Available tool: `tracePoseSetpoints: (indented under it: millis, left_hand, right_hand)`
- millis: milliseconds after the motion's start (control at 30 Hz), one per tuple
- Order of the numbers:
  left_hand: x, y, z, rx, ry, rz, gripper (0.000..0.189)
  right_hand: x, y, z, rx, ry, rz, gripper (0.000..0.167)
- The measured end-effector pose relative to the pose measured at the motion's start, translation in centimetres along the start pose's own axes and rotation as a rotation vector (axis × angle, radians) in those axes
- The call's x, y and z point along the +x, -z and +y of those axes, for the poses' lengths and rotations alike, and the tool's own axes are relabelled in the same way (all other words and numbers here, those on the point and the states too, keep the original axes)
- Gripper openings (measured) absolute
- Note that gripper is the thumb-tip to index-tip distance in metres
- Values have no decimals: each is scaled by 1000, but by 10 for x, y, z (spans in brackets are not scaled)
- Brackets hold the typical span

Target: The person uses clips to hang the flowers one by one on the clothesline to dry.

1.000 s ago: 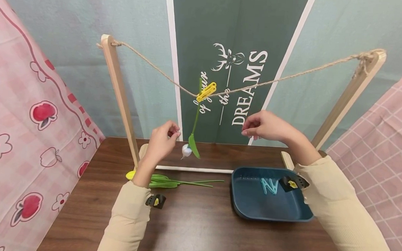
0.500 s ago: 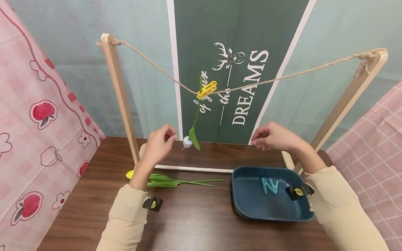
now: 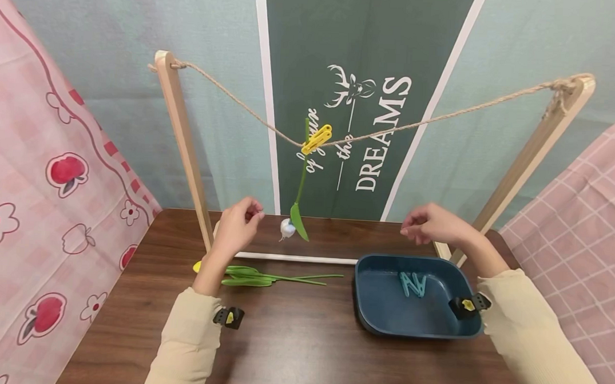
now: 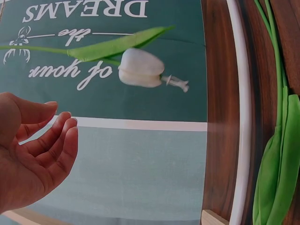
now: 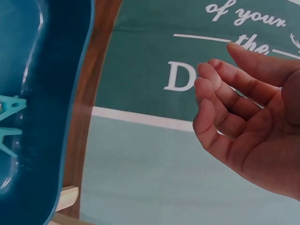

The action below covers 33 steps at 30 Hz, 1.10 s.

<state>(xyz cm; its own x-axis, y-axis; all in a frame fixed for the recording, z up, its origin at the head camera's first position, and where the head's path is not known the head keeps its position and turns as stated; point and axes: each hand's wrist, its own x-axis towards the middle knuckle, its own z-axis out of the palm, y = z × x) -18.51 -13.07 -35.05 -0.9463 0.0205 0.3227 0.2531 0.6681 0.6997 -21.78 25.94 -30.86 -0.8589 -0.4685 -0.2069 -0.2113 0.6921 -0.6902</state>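
A white artificial tulip hangs head down from a rope, its stem pinned there by a yellow clothespin. Left of the bloom floats my left hand, holding nothing, its fingers loosely curved; the left wrist view shows the tulip apart from the fingertips. My right hand is raised behind the blue basin, also with nothing in its loosely bent fingers. Under my left forearm lie yellow tulips with green leaves and stems, their heads partly hidden. Teal clothespins lie in the basin.
Two wooden posts carry the rope at either side. A white rod runs low between them, just above or on the brown table. Behind hangs a green curtain with white lettering; pink cloths flank both sides.
Both hands have drawn lower and farther apart, the left toward the left and the right toward the right. The hanging tulip has bobbed slightly on the rope.
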Motion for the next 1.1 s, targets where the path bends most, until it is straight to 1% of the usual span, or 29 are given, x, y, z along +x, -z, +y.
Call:
tracePoseSetpoints:
  millis: [267,500,733,833,933,1100]
  left_hand:
    - [-4,1,-5,16,31,4,5]
    - [-7,0,-9,33,46,-4,6]
    - [-9,-4,-15,40,30,4,5]
    - [-11,-4,-17,44,20,9,5]
    - [-12,-5,-18,54,10,13,5]
    - [-14,-6,-23,60,2,-5,5]
  right_hand:
    - [-7,-2,23,7,-38,-1,11]
    - [-12,-5,43,56,-68,-22,12]
    - [-13,-11,70,79,-101,-52,14]
    - [-13,-14,78,95,-119,-69,14]
    - [-13,-17,84,121,-154,-89,15]
    - [-12,-22,98,165,-200,-117,18]
